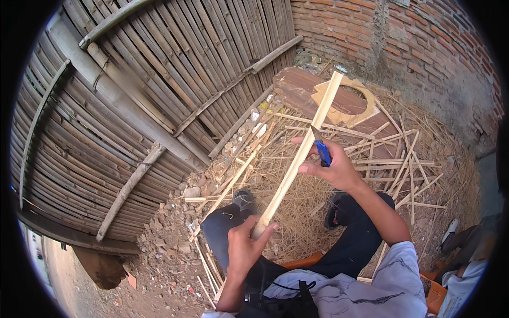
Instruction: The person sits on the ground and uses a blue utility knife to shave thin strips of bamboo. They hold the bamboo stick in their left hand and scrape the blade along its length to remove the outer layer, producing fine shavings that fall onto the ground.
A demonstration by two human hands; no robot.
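A long pale bamboo strip slants from my lap up toward the far right. Its near end rests in my left hand, which is closed round it between thumb and fingers. My right hand grips a blue utility knife, whose blade lies against or just beside the strip a little past its middle. The thumb and a fingertip of that same hand also reach the strip from either side. Whether the blade cuts into the bamboo cannot be made out.
Shavings and several loose strips cover the ground. A brown board with a sunburst-shaped wooden ring lies ahead. A bamboo wall stands left, a brick wall behind. Another person's leg shows at right.
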